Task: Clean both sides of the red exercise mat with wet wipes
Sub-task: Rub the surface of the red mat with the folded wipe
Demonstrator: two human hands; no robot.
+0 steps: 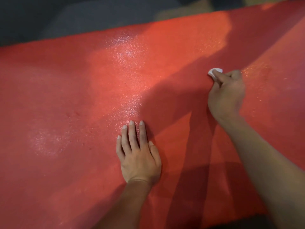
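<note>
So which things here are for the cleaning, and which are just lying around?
For the cleaning:
red mat
white wipe, gripped by the right hand
left hand, pressed flat on the mat

Just there:
dark floor beyond the mat

From my feed I see only a strip of the room along the top edge: a dark grey floor (69,19), matte and slightly mottled, lying in shadow. Toward the upper right it gives way to a paler, brownish patch (186,9), blurred, and I cannot tell what it is. Light falls from above in a bright band with hard-edged shadows across it. No walls, windows or furniture are visible.
</note>
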